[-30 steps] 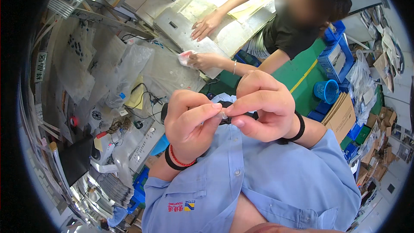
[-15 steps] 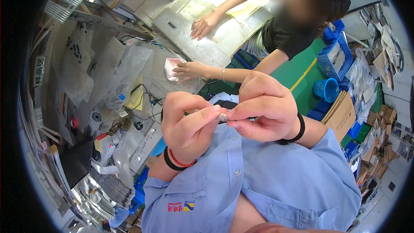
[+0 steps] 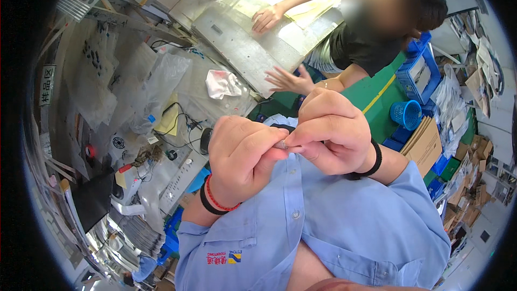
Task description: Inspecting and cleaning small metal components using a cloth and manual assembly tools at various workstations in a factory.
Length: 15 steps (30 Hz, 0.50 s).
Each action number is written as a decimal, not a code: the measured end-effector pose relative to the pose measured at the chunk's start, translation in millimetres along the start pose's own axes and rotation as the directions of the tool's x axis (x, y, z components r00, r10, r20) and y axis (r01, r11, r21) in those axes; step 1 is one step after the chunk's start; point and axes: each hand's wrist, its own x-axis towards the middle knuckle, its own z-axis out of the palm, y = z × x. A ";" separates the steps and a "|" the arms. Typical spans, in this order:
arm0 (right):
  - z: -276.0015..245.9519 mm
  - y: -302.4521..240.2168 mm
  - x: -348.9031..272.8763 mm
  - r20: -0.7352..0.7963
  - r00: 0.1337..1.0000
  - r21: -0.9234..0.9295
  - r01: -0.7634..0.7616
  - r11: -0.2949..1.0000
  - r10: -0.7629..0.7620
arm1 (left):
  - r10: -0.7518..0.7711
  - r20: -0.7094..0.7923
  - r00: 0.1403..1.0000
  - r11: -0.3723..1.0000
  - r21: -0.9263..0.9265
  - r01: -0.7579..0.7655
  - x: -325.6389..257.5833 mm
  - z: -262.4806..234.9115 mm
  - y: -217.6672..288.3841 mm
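Note:
My left hand point(image 3: 243, 157) and my right hand point(image 3: 329, 130) meet close to my chest, above my light blue shirt point(image 3: 323, 226). Between the fingertips of both hands sits a tiny pale metal part point(image 3: 280, 144), pinched from both sides and mostly hidden. My left wrist wears black and red bands. My right wrist carries a black band.
A person in a black top point(image 3: 366, 43) leans over a metal worktable point(image 3: 242, 32), one hand point(image 3: 267, 17) flat on it, the other hand point(image 3: 288, 80) spread beside its edge. A white crumpled cloth point(image 3: 222, 83), clear plastic bags, cables, a blue basket point(image 3: 405, 113) and cardboard boxes point(image 3: 428, 145) surround us.
The other person's lower hand let go of the white cloth, which now lies on the bench, and the hand pulled back. My hands stay pinched together, shifted slightly.

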 end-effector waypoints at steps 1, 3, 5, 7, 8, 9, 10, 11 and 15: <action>0.1 0.0 0.5 0.002 1.000 0.001 -0.001 1.000 0.001 | 0.026 -0.009 1.000 0.999 0.045 -0.026 0.8 -1.0 0.7; -0.1 -0.4 1.9 0.013 1.000 -0.002 -0.014 1.000 0.014 | 0.051 -0.017 0.999 0.995 0.091 -0.050 2.2 -3.4 2.3; -0.2 0.1 2.5 0.011 1.000 0.005 -0.012 1.000 0.012 | 0.060 0.012 0.998 0.983 0.173 -0.061 2.7 -6.0 4.4; -0.6 0.5 2.7 0.010 1.000 0.011 -0.009 1.000 0.009 | 0.062 0.010 0.998 0.982 0.177 -0.063 3.6 -7.0 5.5; -1.1 0.7 2.4 0.014 1.000 0.013 -0.014 1.000 0.014 | 0.065 0.010 0.998 0.981 0.182 -0.066 3.6 -7.1 5.7; -1.2 0.8 2.3 0.018 1.000 0.016 -0.018 1.000 0.018 | 0.065 0.009 0.998 0.981 0.182 -0.066 2.8 -7.1 5.6; -0.4 0.6 1.7 0.018 1.000 0.016 -0.018 1.000 0.018 | 0.067 -0.005 0.998 0.979 0.194 -0.065 1.5 -6.9 5.2; 1.0 0.2 0.8 0.001 0.999 0.017 -0.041 0.999 0.041 | 0.069 -0.019 0.997 0.977 0.206 -0.063 0.6 -6.9 5.1; 3.3 1.7 -2.4 -0.016 0.997 0.020 -0.074 0.997 0.074 | 0.073 -0.028 0.997 0.978 0.198 -0.066 -0.4 -7.8 4.8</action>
